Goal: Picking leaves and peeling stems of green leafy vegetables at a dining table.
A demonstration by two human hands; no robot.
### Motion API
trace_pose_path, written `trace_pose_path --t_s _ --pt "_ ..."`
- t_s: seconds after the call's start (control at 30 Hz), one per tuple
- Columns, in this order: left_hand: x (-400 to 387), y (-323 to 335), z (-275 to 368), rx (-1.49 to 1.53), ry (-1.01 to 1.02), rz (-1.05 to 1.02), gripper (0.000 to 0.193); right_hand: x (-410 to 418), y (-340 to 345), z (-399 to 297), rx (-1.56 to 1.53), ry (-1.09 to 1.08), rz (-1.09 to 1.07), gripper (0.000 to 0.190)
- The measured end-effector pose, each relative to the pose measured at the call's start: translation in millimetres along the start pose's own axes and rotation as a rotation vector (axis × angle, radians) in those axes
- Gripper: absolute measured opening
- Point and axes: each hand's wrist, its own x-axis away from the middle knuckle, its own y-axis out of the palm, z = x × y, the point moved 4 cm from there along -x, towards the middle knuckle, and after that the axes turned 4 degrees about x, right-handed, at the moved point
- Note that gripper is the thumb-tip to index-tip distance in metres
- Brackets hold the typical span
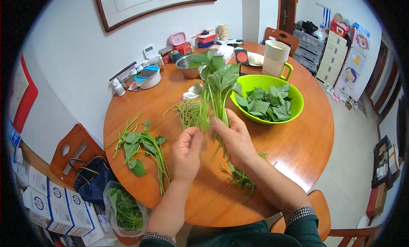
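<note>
A bunch of leafy green stems (220, 77) stands upright in my right hand (236, 138), its leaves at the top. Close on its left, my left hand (188, 151) has thumb and forefinger together near the stems; whether it pinches one is blurred. Behind the hands lies a pile of bare cut stems (189, 112). A lime-green plastic bowl (299, 101) at the right holds loose green leaves (268, 103). More leafy stems (143, 144) lie on the table's left part, and small green trimmings (241, 180) lie under my right forearm.
The round wooden table (204, 199) carries a metal bowl (187, 68), a large beige jug (276, 56), a blue-lidded container (150, 79) and jars along the wall side. A plastic bag of greens (126, 211) sits below the table's left edge, near a wooden chair (73, 151).
</note>
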Motion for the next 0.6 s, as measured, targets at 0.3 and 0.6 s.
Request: trace_pose_path --t_s 0.3,0.6 --pt "4 17 17 0.191 -0.042 -0.049 0.007 5 0 -3 0.158 -0.062 -0.11 0.016" --pt "-6 -20 -1 0.207 -0.168 0.357 0.014 10 18 24 0.144 -0.058 -0.166 0.013"
